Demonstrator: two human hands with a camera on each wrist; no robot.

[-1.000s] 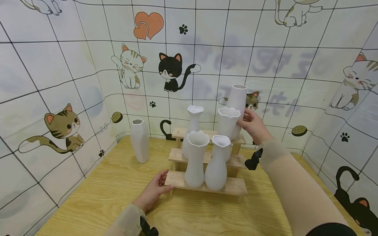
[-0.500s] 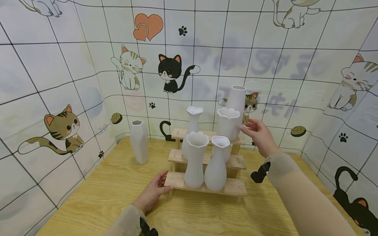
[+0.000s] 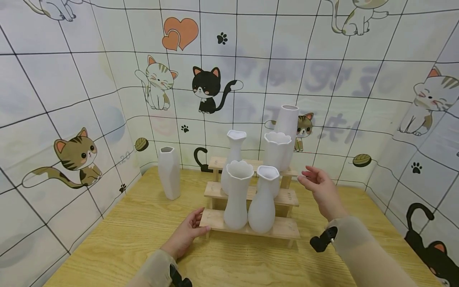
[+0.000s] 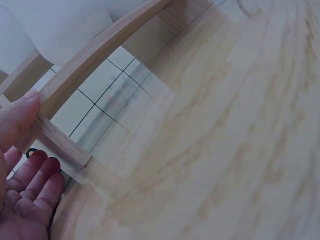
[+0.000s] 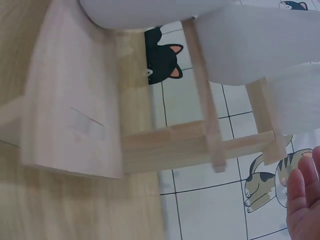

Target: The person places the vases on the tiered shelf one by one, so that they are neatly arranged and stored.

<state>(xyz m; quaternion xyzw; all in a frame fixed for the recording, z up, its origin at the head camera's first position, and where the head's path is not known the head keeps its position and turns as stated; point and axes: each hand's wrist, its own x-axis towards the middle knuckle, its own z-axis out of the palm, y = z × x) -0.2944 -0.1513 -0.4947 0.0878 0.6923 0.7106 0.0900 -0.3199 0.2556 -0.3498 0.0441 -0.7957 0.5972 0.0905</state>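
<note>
A three-step wooden stand [image 3: 287, 225] bears several white vases. My left hand [image 3: 184, 233] holds the left end of its lowest board; in the left wrist view the thumb [image 4: 22, 117] lies against the board's corner, with the other fingers below, beside the leg. My right hand [image 3: 320, 191] is off the stand's right side, fingers loosely bent, holding nothing. On the top step stands a tall plain vase [image 3: 288, 119], partly hidden by a scalloped vase [image 3: 277, 149]. A narrow-necked vase [image 3: 234, 147] is further left. On the lowest step are a flared vase [image 3: 236, 203] and a round-bellied vase [image 3: 261, 211].
A faceted white vase [image 3: 169, 175] stands apart on the wood-grain table [image 3: 136, 227], left of the stand. Behind and at both sides rises a white backdrop [image 3: 251, 79] with a grid and cartoon cats.
My right hand has let go of the tall vase on the top step and moved down and to the right. The left hand has stayed on the stand.
</note>
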